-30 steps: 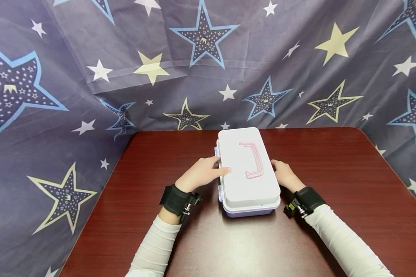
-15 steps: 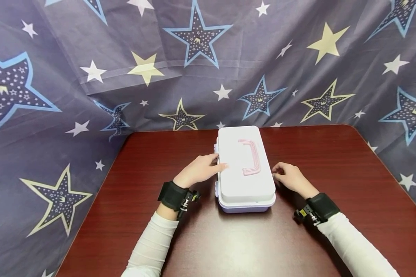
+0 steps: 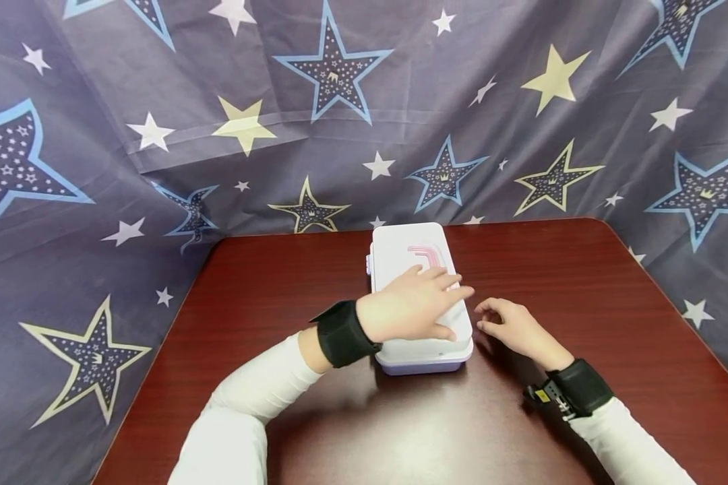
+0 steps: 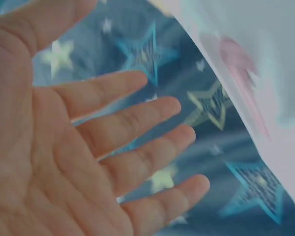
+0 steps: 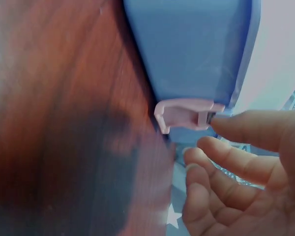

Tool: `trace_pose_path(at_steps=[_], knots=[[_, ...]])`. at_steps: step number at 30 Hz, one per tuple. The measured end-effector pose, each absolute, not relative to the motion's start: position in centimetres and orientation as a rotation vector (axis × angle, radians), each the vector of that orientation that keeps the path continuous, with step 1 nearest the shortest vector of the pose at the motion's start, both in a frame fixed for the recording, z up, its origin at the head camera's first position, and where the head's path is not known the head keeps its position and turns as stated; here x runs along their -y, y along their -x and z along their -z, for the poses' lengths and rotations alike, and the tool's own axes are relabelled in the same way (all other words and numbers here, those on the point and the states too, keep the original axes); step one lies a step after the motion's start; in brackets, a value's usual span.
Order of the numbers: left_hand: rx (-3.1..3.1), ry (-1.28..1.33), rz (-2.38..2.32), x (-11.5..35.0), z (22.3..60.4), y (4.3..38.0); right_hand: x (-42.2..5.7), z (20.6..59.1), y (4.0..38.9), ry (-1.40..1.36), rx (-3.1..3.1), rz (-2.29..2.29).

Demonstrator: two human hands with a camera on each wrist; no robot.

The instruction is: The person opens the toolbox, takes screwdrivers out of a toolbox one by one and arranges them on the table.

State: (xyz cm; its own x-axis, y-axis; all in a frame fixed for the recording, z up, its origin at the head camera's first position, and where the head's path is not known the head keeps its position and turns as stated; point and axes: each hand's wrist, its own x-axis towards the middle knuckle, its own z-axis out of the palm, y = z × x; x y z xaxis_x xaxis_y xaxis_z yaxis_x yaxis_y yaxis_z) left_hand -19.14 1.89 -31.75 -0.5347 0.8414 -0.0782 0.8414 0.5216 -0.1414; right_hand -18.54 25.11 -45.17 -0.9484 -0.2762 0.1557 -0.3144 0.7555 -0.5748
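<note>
A storage box with a white lid (image 3: 397,246) and a purple-blue base (image 3: 421,368) rests on the table, lid down. Part of its pink handle (image 3: 423,253) shows past my left hand (image 3: 409,308), which stretches across the lid with fingers spread and nothing in them. The left wrist view shows that palm beside the lid, apparently apart from it. My right hand (image 3: 516,330) is at the box's right side, fingers loosely bent and holding nothing. In the right wrist view, its thumb (image 5: 241,127) lies at the pink latch (image 5: 187,104); whether they touch I cannot tell.
The box stands on a dark red wooden table (image 3: 267,289). Behind and to the left hangs a grey-blue star-patterned cloth (image 3: 188,67). A purple hinge (image 3: 369,265) shows on the box's left side. Black bands with cameras wrap both wrists.
My left hand has left the box's left edge and swung right over the lid, its fingers now spread. The right hand has drawn slightly away from the box's side. The view has shifted a little.
</note>
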Motion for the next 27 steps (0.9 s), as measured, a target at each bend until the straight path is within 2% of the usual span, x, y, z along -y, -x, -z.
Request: trace_pose_path(at_steps=[8, 15, 27], knots=[[-2.592, -1.674, 0.688, -5.4, 33.4, 16.7, -23.8, 45.4, 16.0, -0.718, 2.897, -0.908], [-2.599, -1.704, 0.828, -6.6, 34.6, 16.1, -22.7, 45.6, 15.7, -0.873, 2.79, -1.017], [-2.565, -1.669, 0.94, -6.4, 33.0, 16.1, -22.6, 46.7, 15.8, -0.936, 2.716, -1.062]])
